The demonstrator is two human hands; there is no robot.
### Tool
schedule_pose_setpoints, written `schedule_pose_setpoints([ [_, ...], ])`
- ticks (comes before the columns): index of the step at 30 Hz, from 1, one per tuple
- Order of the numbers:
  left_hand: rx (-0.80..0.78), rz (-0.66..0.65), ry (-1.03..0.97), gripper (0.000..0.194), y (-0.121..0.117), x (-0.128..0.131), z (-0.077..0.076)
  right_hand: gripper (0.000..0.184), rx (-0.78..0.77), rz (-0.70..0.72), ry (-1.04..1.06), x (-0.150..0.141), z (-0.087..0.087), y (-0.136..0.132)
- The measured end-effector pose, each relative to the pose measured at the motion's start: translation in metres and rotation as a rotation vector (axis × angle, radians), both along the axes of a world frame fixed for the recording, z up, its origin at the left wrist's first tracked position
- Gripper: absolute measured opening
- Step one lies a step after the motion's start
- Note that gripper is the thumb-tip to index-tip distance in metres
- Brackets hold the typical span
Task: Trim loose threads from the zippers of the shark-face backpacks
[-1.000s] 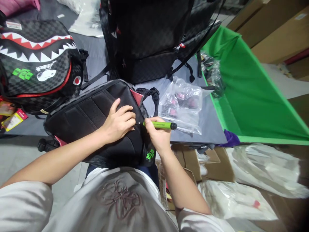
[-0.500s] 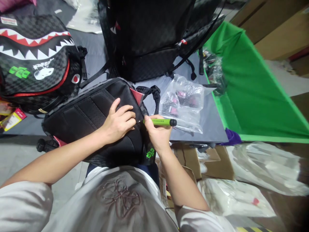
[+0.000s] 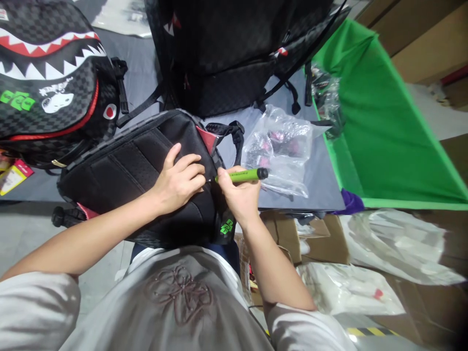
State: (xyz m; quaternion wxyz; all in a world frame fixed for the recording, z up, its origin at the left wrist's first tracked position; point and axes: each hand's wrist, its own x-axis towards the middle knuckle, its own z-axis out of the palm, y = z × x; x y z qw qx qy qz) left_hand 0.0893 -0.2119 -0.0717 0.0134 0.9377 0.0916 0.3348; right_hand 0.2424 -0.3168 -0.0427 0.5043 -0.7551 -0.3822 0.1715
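A black backpack [image 3: 124, 170] lies back side up across my lap and the table edge. My left hand [image 3: 179, 183] rests on its padded back with the fingers curled and pinched together at the seam near the right edge. My right hand [image 3: 237, 195] is closed around a green pen-like tool [image 3: 241, 175] with a black cap. The tool's thin tip points left and meets my left fingertips on the backpack.
A shark-mouth backpack [image 3: 47, 83] lies at the left and more black backpacks [image 3: 234, 48] stand behind. A clear plastic bag [image 3: 281, 146] with small pink and black items lies on the grey table [image 3: 314, 185]. A green cloth [image 3: 380, 131] hangs at the right. Cardboard boxes [image 3: 321, 239] and plastic bags [image 3: 395, 243] sit below.
The view has shifted, so everything sits a little higher in the picture. Both hands hold the same pose on the backpack seam, the tool tilted slightly more upward.
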Motion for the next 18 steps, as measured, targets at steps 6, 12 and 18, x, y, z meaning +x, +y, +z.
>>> schedule_pose_setpoints([
  [6,-0.037,0.000,0.021,0.014,0.000,0.000,-0.001,0.026,0.001,0.011,0.022,-0.001,-0.002,0.000],
  [12,-0.065,0.006,0.049,0.012,-0.001,-0.001,0.002,0.027,-0.020,0.031,-0.002,0.001,-0.002,0.000],
  [18,-0.219,0.048,0.039,0.004,-0.010,0.000,-0.004,0.030,-0.031,0.081,-0.054,0.003,-0.007,0.002],
])
